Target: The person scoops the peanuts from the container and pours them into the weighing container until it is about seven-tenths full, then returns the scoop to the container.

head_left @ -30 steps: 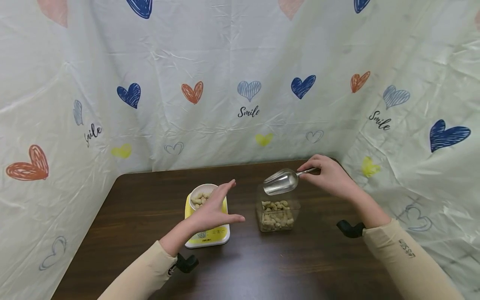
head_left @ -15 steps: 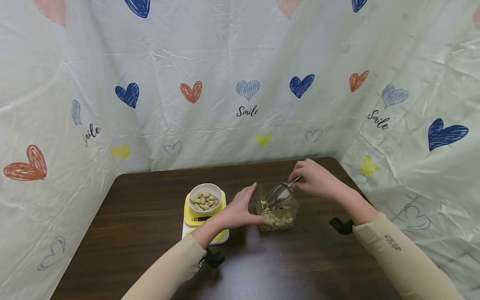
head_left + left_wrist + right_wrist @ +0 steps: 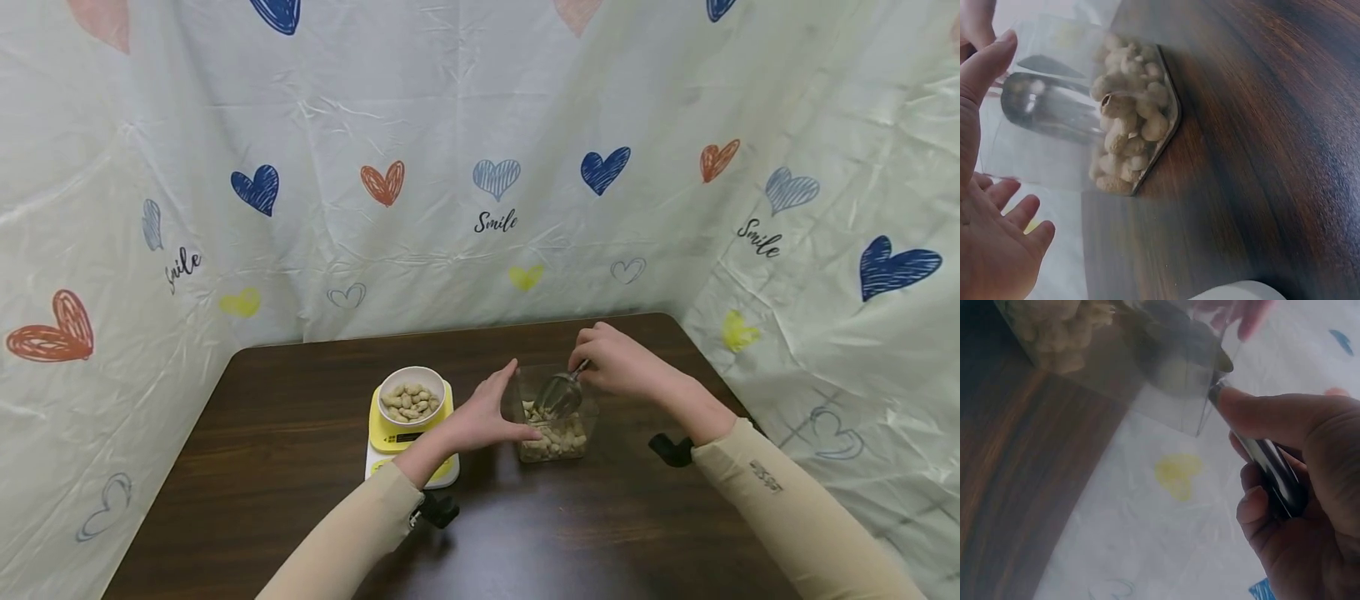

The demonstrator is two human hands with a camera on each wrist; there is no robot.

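Note:
My right hand (image 3: 611,360) grips the handle of a metal scoop (image 3: 561,396); the right wrist view shows fingers and thumb around the scoop's handle (image 3: 1275,472). The scoop tilts down inside a clear square container (image 3: 1041,165), its front edge among unshelled peanuts (image 3: 553,446). At the container's left side is my left hand (image 3: 480,421), thumb and fingers spread about its near left corner. In the left wrist view, the left thumb (image 3: 991,62) overlaps the clear wall near the rim, and the other fingers extend alongside.
Left of the container, a yellow and white kitchen scale (image 3: 381,437) bears a white bowl (image 3: 383,392) with peanuts. My left forearm partly covers the scale's front. All stands on a dark wooden table (image 3: 300,433), with a heart-printed curtain (image 3: 427,258) behind and at the sides.
My left hand has moved right, from over the scale to the container. My right hand has lowered the scoop from above the container into the peanuts, tilting it more steeply.

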